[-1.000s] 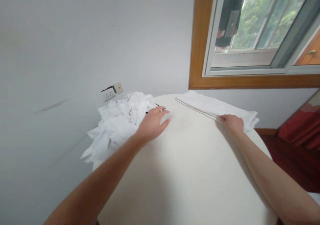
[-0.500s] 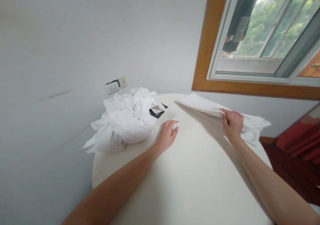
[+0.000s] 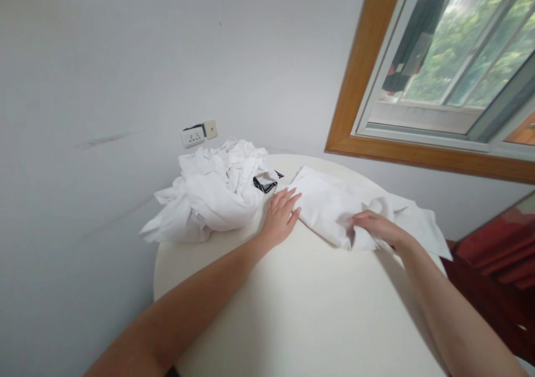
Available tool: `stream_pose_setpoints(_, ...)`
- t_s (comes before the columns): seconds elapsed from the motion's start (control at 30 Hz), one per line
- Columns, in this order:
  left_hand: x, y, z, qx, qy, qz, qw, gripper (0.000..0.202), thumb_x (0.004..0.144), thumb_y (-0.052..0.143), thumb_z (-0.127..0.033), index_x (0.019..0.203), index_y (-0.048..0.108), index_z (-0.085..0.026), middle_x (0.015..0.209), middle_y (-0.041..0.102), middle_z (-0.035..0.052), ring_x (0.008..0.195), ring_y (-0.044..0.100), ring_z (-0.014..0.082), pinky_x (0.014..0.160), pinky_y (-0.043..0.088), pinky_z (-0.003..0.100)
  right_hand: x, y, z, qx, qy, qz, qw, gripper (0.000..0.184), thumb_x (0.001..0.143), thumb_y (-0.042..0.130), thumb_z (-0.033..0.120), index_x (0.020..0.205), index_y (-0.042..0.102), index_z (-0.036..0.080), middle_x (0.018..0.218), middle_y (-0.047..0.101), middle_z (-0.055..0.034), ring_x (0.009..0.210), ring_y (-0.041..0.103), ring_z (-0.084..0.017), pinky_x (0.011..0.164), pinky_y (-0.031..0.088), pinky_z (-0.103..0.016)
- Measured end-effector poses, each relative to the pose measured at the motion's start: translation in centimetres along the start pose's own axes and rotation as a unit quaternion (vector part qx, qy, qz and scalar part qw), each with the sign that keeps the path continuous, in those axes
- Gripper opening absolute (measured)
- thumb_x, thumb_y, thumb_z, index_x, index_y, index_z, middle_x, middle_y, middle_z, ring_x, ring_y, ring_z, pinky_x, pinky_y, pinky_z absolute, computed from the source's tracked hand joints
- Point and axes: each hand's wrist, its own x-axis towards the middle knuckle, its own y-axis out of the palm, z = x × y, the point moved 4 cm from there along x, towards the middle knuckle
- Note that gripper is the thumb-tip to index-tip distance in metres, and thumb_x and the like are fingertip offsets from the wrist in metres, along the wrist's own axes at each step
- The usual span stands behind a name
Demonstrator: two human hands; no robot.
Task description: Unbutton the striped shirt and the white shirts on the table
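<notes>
A white cloth (image 3: 324,198) lies partly folded across the far right of the round white table (image 3: 301,304). My right hand (image 3: 378,227) pinches its near edge, where the fabric bunches up around the fingers. With fingers stretched out flat, my left hand (image 3: 282,216) rests at the cloth's left end, its fingertips touching that edge. Just left of this hand sits a crumpled heap of white fabric (image 3: 217,193). A black piece with white lines (image 3: 265,184) pokes out from the heap's right side.
The table stands against a pale wall (image 3: 104,76) with a socket (image 3: 193,136) above the heap. A wood-framed window (image 3: 418,153) is at the upper right. Red fabric (image 3: 497,254) hangs beyond the table's right edge.
My right hand has brought the cloth's near edge toward me and down, so it now spreads flatter. My left hand now touches the cloth's left end. The view has shifted slightly.
</notes>
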Motion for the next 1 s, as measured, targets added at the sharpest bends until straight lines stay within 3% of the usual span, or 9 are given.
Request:
stream_pose_setpoints(0.1,-0.4,1.4,-0.2,0.027,0.04,0.1,0.994,0.041,0.094,0.043,-0.039,0.133,0.05,-0.03,0.143,0.048,0.003,0.138,0.033,0.024,0.116,0.019,0.05,0.3,1.6,0.6,-0.057,-0.007,0.072,0.996,0.043,0.083,0.05,0.054,0.059,0.061,0.02,0.057,0.057,0.0,0.057,0.049,-0.015,0.057,0.04,-0.028)
stream_pose_setpoints(0.27,-0.7,2.9,0.5,0.041,0.043,0.179,0.982,0.042,0.092,0.047,-0.047,0.13,0.053,-0.032,0.139,0.053,0.0022,0.134,0.042,0.023,0.114,0.025,0.047,0.8,1.5,0.7,-0.1,-0.053,-0.009,0.994,0.044,0.087,0.045,0.055,0.094,0.069,0.019,0.076,0.066,-0.0025,0.068,0.057,-0.018,0.064,0.043,-0.029)
stream_pose_setpoints(0.37,-0.3,2.9,0.8,0.04,0.035,0.169,0.984,0.035,0.092,0.049,-0.041,0.124,0.058,-0.03,0.131,0.06,0.0021,0.127,0.05,0.0209,0.111,0.032,0.042,0.9,0.4,0.5,-0.234,-0.041,-0.132,0.962,0.047,0.088,0.045,0.055,0.115,0.064,0.022,0.083,0.068,-0.0053,0.072,0.06,-0.021,0.068,0.043,-0.032)
stream_pose_setpoints(0.47,0.0,2.7,0.7,0.039,0.037,0.155,0.987,0.033,0.091,0.053,-0.041,0.12,0.062,-0.028,0.126,0.064,0.0037,0.12,0.057,0.0219,0.106,0.037,0.04,0.8,-0.5,0.5,-0.372,-0.02,-0.271,0.887,0.049,0.088,0.047,0.053,0.122,0.061,0.02,0.116,0.064,-0.0132,0.104,0.057,-0.029,0.089,0.04,-0.04)
stream_pose_setpoints(0.53,-0.1,2.6,0.5,0.043,0.031,0.152,0.987,0.033,0.091,0.052,-0.041,0.118,0.063,-0.028,0.124,0.065,0.0043,0.117,0.058,0.022,0.104,0.041,0.039,0.8,-0.5,0.0,-0.42,0.022,-0.311,0.852,0.058,0.087,0.046,0.056,0.127,0.057,0.016,0.127,0.058,-0.0174,0.116,0.051,-0.033,0.097,0.034,-0.046)
stream_pose_setpoints(0.63,-0.2,2.5,0.3,0.054,0.008,0.15,0.987,0.032,0.091,0.051,-0.041,0.117,0.064,-0.028,0.123,0.065,0.0049,0.115,0.06,0.0223,0.098,0.045,0.037,1.3,-0.1,-1.3,-0.44,0.091,-0.291,0.844,0.076,0.084,0.045,0.066,0.133,0.049,0.009,0.123,0.06,-0.0228,0.113,0.053,-0.036,0.096,0.034,-0.048)
stream_pose_setpoints(0.73,-0.5,2.5,0.1,0.058,-0.003,0.144,0.988,0.031,0.09,0.052,-0.04,0.114,0.065,-0.026,0.12,0.066,0.007,0.111,0.062,0.0244,0.094,0.048,0.037,1.9,0.0,-2.1,-0.448,0.118,-0.291,0.837,0.081,0.08,0.045,0.073,0.128,0.052,0.008,0.115,0.062,-0.0255,0.108,0.054,-0.037,0.088,0.037,-0.048)
stream_pose_setpoints(0.87,-0.5,2.3,-0.1,0.054,0.009,0.129,0.99,0.028,0.09,0.052,-0.037,0.11,0.066,-0.024,0.114,0.069,0.0074,0.107,0.062,0.0247,0.091,0.048,0.038,2.6,-0.6,-2.2,-0.454,0.104,-0.321,0.825,0.06,0.081,0.05,0.066,0.106,0.065,0.014,0.106,0.063,-0.0213,0.104,0.052,-0.036,0.083,0.038,-0.046)
stream_pose_setpoints(1.0,0.2,0.5,-0.8,0.048,0.035,0.058,0.997,0.032,0.091,0.05,-0.031,0.121,0.06,-0.026,0.124,0.062,0.0064,0.116,0.054,0.0248,0.1,0.041,0.043,2.1,-1.4,-0.9,-0.386,-0.01,-0.373,0.844,0.031,0.088,0.049,0.043,0.102,0.065,0.02,0.101,0.063,-0.0117,0.1,0.051,-0.03,0.083,0.036,-0.042)
